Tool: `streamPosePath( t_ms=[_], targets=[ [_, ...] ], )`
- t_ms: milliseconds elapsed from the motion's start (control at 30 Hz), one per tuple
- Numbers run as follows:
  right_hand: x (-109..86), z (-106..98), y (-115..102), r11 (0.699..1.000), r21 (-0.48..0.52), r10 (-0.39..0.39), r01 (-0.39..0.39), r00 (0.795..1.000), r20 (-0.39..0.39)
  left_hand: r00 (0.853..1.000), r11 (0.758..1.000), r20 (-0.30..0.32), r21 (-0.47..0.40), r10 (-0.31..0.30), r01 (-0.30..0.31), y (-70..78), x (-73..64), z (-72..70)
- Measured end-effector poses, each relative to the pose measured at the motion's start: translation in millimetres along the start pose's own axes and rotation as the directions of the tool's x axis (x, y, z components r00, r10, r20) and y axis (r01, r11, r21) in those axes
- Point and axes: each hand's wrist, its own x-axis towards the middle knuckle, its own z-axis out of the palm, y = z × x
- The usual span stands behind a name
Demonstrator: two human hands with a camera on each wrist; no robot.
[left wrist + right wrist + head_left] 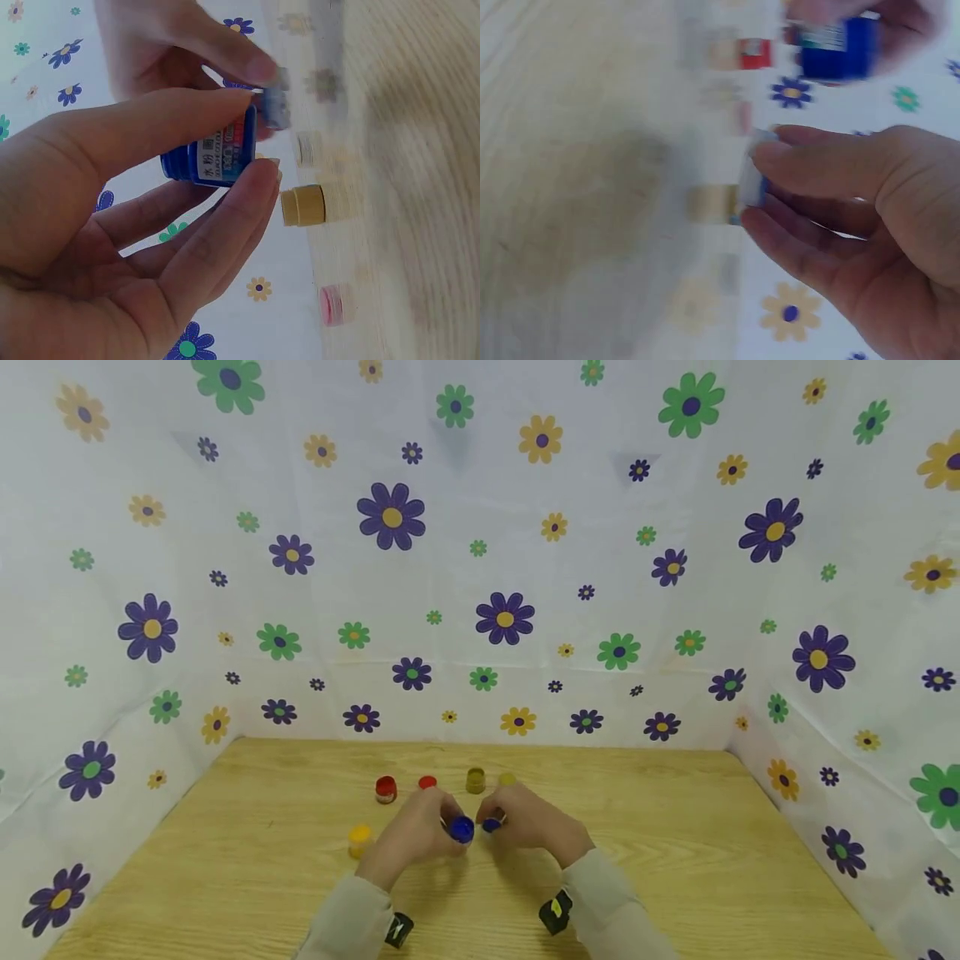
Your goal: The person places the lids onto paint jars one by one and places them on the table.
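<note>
Wood-grain table (690, 835), flowered cloth (450, 577) behind | my left hand (422, 829) grips the blue jar (462, 830), mouth upward, long axis near upright | my right hand (531, 818) pinches its lid (492, 826) just right of the jar, not touching | red jar (386, 790) stands beyond my left hand

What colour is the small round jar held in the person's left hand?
Deep blue. The round blue jar shows best in the left wrist view.

The paint jar (462, 829) is coloured blue. Behind it, white cloth (442, 578) is dotted with purple, green and orange flowers (391, 517); below it, the table (690, 860) is streaked yellow-brown.
</note>
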Motion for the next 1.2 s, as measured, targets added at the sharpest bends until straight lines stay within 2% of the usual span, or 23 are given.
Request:
streamPosePath(
  t_ms=[133, 300, 400, 667, 967, 1200],
  targets=[
    [-18.4, -17.7, -6.6, 0.998, 0.061, -0.003, 0.003, 1.0, 0.006, 0.999, 0.999, 0.04, -0.039, 0.021, -0.02, 1.6, -2.0, 1.9],
    [-33.8, -33.2, -18.1, 0.99, 0.115, 0.068, -0.077, 0.994, 0.08, 0.997, 0.998, 0.069, -0.064, 0.03, -0.026, 3.0, -3.6, 4.7],
    [-40.9, -36.3, -21.5, 0.984, 0.154, 0.075, -0.09, 0.992, 0.102, 0.997, 0.997, 0.079, -0.074, 0.023, -0.018, 3.7, -4.2, 6.2],
    [-51.7, -40.4, -21.1, 0.978, 0.185, 0.08, -0.091, 0.994, 0.068, 0.99, 0.995, 0.127, -0.086, 0.055, -0.044, 6.5, -4.4, 9.2],
    [-57.3, -41.8, -21.0, 0.976, 0.213, 0.05, -0.051, 0.999, 0.012, 0.989, 0.996, 0.135, -0.075, 0.058, -0.048, 9.5, -4.3, 11.5],
    [-50.6, -41.3, -29.1, 0.975, 0.222, 0.01, -0.008, 1.0, -0.008, 0.991, 0.996, 0.123, -0.075, 0.06, -0.051, 7.3, -5.1, 8.5]
  ],
)
